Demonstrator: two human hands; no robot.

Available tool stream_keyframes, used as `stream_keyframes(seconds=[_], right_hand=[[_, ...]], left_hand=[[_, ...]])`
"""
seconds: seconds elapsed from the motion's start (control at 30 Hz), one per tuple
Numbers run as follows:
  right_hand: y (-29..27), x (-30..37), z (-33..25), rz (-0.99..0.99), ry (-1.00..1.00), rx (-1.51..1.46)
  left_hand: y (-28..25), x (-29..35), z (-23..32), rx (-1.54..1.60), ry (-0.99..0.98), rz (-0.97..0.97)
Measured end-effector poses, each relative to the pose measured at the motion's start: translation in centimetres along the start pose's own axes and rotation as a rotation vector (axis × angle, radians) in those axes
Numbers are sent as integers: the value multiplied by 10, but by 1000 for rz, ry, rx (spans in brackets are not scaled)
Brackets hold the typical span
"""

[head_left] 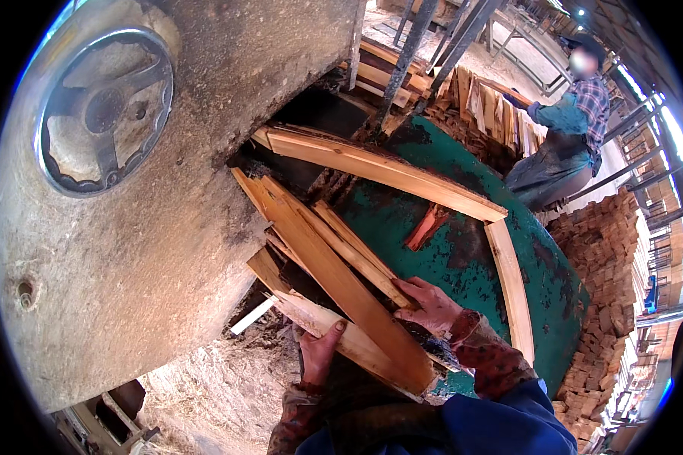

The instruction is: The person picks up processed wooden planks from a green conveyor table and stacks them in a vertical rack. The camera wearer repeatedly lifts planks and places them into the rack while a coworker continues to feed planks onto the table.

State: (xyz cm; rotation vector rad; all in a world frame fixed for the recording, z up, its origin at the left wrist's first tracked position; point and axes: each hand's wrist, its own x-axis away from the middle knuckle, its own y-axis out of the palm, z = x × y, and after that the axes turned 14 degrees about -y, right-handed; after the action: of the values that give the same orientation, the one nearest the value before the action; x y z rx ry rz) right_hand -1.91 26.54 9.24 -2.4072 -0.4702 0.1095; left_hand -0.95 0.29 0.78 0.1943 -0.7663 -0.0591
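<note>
My left hand (pixel 322 350) is closed on the edge of a pale wooden slab (pixel 328 320), thumb on top and the other fingers mostly hidden beneath. Across that slab lies a wide brown board (pixel 340 279), its near end close to my body. My right hand (pixel 432 307) is closed round the near end of a narrow wooden strip (pixel 357 254), beside the brown board. The far ends of these pieces reach the dusty machine housing (pixel 228 91). Ahead of my hands, a long board (pixel 387 174) slants over the worn green table (pixel 470 265).
A metal handwheel (pixel 105 112) sits on the housing. Another board (pixel 511 284) lies along the table's right side, with a reddish offcut (pixel 426 226) nearer the middle. Stacked wood pieces (pixel 603 303) stand at the right. A co-worker (pixel 565 125) handles boards beyond the table. Sawdust (pixel 220 390) covers the ground at lower left.
</note>
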Motion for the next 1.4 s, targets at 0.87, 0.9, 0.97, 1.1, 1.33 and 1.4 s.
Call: stream_keyframes(seconds=[0.87, 0.9, 0.97, 1.1, 1.33, 1.4], right_hand=[[34, 9, -80, -83, -124, 373], [36, 9, -82, -69, -109, 407], [40, 17, -73, -11, -135, 367], [32, 48, -78, -6, -113, 342], [39, 107, -80, 13, 39, 343], [38, 108, -82, 14, 49, 283]], left_hand=[[-3, -1, -2, -4, -70, 14], [-2, -1, -1, 12, -69, 6], [-1, 0, 0, 1, -63, 10], [-2, -2, -7, 76, -28, 11], [-5, -7, -14, 61, -60, 0], [-4, -5, -12, 46, -59, 11]])
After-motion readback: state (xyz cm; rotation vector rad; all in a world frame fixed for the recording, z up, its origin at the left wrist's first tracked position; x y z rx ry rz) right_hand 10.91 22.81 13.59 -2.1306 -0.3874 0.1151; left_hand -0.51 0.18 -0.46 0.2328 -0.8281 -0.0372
